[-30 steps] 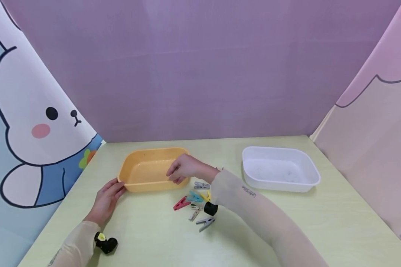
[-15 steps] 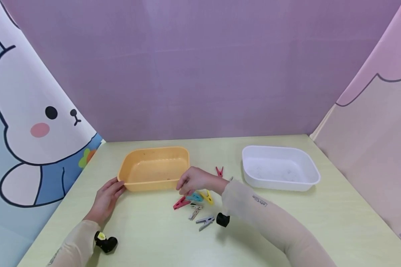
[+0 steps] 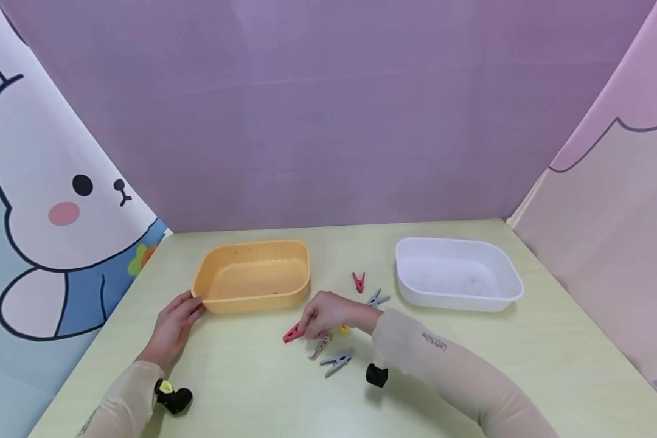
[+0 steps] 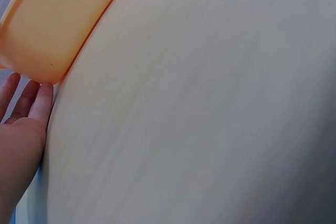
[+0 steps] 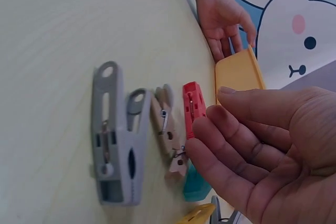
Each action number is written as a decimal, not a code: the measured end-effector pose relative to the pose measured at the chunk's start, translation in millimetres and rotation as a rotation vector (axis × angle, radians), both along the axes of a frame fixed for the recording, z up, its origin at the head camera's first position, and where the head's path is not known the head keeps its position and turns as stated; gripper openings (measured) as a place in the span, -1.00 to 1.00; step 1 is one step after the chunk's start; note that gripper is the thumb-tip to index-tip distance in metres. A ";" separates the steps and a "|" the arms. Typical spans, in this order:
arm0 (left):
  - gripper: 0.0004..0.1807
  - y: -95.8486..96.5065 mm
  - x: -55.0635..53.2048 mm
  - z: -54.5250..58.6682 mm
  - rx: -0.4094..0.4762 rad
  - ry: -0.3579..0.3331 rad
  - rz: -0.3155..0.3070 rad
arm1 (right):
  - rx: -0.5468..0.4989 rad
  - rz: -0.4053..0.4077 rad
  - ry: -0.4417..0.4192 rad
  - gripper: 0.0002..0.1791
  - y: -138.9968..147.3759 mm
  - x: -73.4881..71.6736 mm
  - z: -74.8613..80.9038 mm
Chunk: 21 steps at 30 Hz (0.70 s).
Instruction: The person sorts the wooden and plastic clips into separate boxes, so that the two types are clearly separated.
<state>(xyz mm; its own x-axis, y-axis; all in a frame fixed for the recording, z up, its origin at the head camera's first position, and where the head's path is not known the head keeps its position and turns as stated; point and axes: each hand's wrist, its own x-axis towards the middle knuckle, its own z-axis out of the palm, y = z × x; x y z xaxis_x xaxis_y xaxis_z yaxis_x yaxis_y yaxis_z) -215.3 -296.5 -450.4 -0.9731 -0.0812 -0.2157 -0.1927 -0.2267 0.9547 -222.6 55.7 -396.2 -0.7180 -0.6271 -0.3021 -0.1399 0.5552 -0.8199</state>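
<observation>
In the head view, my left hand [image 3: 173,323] rests against the near left corner of the yellow-orange basin [image 3: 252,304]; the left wrist view shows its fingers [image 4: 43,100] fairly straight, tips touching the basin's outer wall. My right hand [image 3: 328,311] is over the clothespins, its fingertips at a red clothespin [image 3: 292,333]. The right wrist view has thumb and forefinger apart, the red clothespin [image 5: 193,103] lying just beyond them. Close by lie wooden clothespins [image 5: 167,121], a grey clothespin [image 3: 336,363], and a yellow one [image 3: 344,330] mostly hidden by the hand.
At the right stands a white basin [image 3: 460,301]. Between the two basins lie a small red clothespin [image 3: 359,281] and a grey one [image 3: 379,298]. A purple backdrop [image 3: 328,121] rises behind the table [image 3: 241,377].
My right hand has moved from over the yellow-orange basin's right side, down and slightly right, to the red clothespin. The left hand stays at the basin's corner.
</observation>
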 end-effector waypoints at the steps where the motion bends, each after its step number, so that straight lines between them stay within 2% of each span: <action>1: -0.29 -0.2 0.0 -0.3 0.004 0.001 0.003 | 0.004 0.007 0.003 -0.89 0.6 0.8 -1.1; 6: -0.32 -0.8 0.1 -0.8 0.011 0.010 0.008 | 0.019 0.044 0.048 -0.86 4.1 2.6 -4.2; 14: -0.25 -0.7 0.7 1.2 0.014 0.005 -0.005 | 0.058 0.092 0.099 -0.86 9.9 3.9 -6.2; 21: -0.24 -1.1 0.0 0.6 0.005 0.001 -0.008 | 0.112 0.156 0.197 -0.80 8.7 10.1 -4.1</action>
